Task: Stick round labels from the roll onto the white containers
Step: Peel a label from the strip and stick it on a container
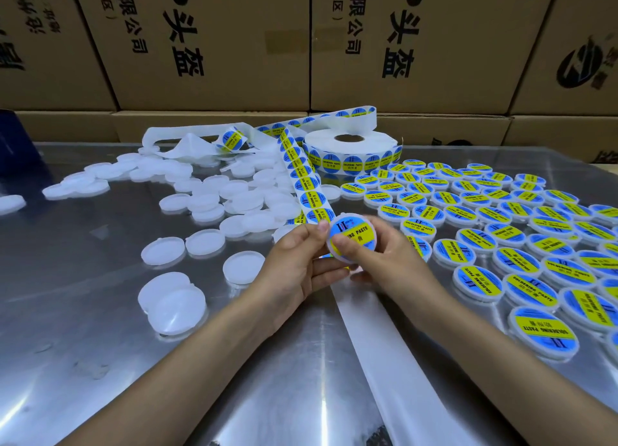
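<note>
A round white container [354, 236] with a blue and yellow label on its face is held above the table's middle. My left hand [297, 261] grips its left edge, thumb on the rim. My right hand [384, 255] grips its right side, thumb pressing on the label. The label roll [351, 149] lies flat at the back, and its strip of labels [307, 184] runs forward to my hands. Empty backing paper [374, 328] trails toward me under my right forearm. Several bare white containers [207, 198] lie scattered at the left.
Several labelled containers [501, 231] lie in rows across the right side of the shiny metal table [100, 362]. Crumpled used backing [187, 144] sits at the back left. Stacked cardboard boxes [234, 44] wall off the far edge. A dark blue object [16, 138] stands at far left.
</note>
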### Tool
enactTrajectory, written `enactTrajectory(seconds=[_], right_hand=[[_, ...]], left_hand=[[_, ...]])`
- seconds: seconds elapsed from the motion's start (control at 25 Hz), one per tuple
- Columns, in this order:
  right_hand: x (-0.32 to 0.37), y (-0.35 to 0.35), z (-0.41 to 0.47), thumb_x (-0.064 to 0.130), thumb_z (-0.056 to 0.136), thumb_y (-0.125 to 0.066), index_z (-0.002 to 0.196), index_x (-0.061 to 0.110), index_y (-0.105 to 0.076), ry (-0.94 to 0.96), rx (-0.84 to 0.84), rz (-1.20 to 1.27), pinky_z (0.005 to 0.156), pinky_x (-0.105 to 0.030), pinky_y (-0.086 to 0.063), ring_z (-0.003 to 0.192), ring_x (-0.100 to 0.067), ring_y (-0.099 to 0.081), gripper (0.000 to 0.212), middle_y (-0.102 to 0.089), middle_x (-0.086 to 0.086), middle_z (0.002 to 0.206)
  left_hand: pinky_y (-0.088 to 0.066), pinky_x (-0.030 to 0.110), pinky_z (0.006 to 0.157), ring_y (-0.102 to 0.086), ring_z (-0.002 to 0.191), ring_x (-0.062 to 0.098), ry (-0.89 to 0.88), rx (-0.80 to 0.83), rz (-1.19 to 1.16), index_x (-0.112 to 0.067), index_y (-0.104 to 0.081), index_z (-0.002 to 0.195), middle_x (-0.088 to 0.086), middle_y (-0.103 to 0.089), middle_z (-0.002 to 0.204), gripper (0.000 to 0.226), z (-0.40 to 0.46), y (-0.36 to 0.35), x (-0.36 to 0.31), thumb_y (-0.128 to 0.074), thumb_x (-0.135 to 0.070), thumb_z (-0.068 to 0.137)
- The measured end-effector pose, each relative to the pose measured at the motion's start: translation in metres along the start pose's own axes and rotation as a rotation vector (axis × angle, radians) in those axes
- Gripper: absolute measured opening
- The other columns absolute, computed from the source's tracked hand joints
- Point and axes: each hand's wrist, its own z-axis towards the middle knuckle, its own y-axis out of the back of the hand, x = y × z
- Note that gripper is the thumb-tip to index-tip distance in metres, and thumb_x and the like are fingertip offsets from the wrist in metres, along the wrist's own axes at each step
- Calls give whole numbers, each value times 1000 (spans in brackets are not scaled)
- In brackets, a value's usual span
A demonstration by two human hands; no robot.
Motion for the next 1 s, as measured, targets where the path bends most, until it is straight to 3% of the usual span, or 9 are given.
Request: enactTrajectory(seconds=[0.08, 0.2, 0.32, 0.48, 0.68, 0.8, 0.92, 1.0], right_hand=[[-1, -4, -1, 36, 81, -67, 83, 23, -66, 44, -41, -62, 47, -15, -44, 54, 1, -55, 13, -64, 12, 62], [2, -3, -1, 41, 92, -51, 68, 20, -64, 50, -139, -23, 46, -17, -44, 51, -3, -56, 34, -62, 8, 56], [6, -1, -1, 46, 96, -38, 63, 16, -62, -36, -242, -15, 42, -11, -42, 44, 0, -55, 51, -61, 8, 49], [5, -1, 0, 41, 98, -40, 49, 15, -51, 17, -295, -89, 40, -15, -36, 38, -3, -42, 56, -48, 8, 39], [2, -1, 2, 36, 97, -45, 43, 18, -33, 73, -317, -224, 39, -17, -23, 37, -4, -28, 58, -31, 10, 36], [-1, 2, 5, 33, 97, -45, 43, 19, -30, 67, -355, -199, 41, -22, -23, 39, -6, -27, 59, -30, 10, 39], [-4, 3, 7, 35, 97, -44, 53, 8, -44, 21, -376, -196, 50, -28, -27, 50, -15, -35, 52, -38, -5, 51], [-5, 4, 8, 36, 97, -44, 59, 2, -52, -24, -381, -182, 47, -26, -31, 48, -14, -39, 52, -43, -7, 52]], left_hand=[[-54, 20, 57, -71, 69, 13, 16, 23, 21, -9, -54, 110, 5, -74, 85, 31, -2, -3, 2, -49, -33, 92], [-53, 20, 55, -71, 69, 12, 22, 49, 2, -12, -56, 108, 3, -74, 82, 27, -3, -7, 4, -48, -33, 93], [-54, 22, 56, -71, 68, 16, 30, 62, -13, -15, -56, 100, 5, -74, 81, 23, -4, -9, 5, -46, -34, 93], [-56, 24, 61, -70, 68, 15, -44, 9, 125, -20, -61, 88, 5, -73, 79, 33, -5, -16, 8, -50, -51, 79], [-55, 21, 57, -65, 59, 9, -145, -41, 245, -16, -59, 85, 1, -70, 69, 6, -5, -19, 12, -59, -18, 90], [-55, 21, 64, -65, 64, 7, -195, 36, 280, -13, -54, 93, 0, -71, 72, 21, -6, -20, 17, -64, 2, 83], [-54, 24, 75, -66, 73, 11, -225, 100, 267, -8, -50, 102, 9, -70, 87, 35, -6, -20, 20, -64, 14, 78], [-54, 23, 78, -66, 76, 11, -234, 128, 280, -6, -48, 108, 10, -69, 92, 41, -5, -18, 21, -64, 16, 78]])
